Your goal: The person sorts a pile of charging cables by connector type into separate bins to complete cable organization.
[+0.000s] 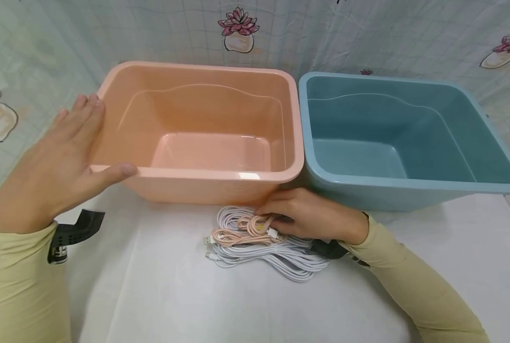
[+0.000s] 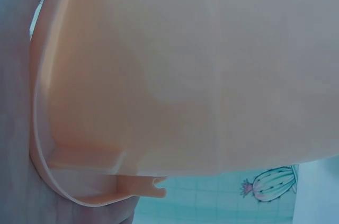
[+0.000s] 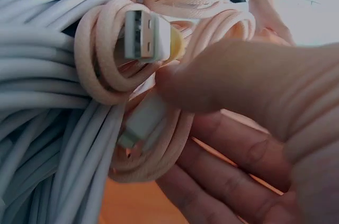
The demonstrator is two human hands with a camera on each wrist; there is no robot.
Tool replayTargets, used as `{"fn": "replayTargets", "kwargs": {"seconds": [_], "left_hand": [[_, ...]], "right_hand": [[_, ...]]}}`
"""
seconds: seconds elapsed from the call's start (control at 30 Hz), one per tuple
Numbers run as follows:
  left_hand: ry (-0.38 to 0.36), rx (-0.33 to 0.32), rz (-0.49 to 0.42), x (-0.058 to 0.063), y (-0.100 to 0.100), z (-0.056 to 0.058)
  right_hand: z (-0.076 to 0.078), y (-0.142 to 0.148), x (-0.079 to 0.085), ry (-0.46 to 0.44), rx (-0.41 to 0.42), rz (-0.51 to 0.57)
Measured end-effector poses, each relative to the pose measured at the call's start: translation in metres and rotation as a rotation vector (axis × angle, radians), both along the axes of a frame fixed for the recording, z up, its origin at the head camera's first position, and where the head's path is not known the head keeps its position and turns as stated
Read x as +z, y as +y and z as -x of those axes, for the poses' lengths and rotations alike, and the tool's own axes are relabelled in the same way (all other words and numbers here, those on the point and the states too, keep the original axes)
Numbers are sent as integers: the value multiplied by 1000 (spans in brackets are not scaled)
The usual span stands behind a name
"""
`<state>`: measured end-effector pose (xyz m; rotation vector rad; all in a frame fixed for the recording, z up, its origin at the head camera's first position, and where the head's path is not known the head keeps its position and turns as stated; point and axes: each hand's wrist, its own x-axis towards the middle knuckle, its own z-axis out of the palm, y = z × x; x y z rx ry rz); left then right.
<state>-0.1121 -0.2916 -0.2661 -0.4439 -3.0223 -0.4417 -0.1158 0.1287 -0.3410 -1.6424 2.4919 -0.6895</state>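
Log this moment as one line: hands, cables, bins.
left hand: on rim of peach bin | right hand: pinches peach cable | white cables: on table, partly beneath peach cable | blue bin: beside peach bin

No text, label, brand, number or sign can be read. On the black mount (image 1: 58, 256) just below the left hand (image 1: 59, 164), pale specks show — too small to make out as lettering. The plug (image 3: 159, 41) beside the thumb of the right hand (image 1: 308, 214) bears no legible mark — nor does the pink tub (image 1: 186, 174) touching the left hand.
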Motion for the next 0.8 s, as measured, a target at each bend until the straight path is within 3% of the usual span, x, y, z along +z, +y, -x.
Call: {"fn": "replayTargets", "kwargs": {"seconds": [0.8], "left_hand": [[5,0,40,-1,0,1]], "right_hand": [[-6,1,10,25,-25,67]]}}
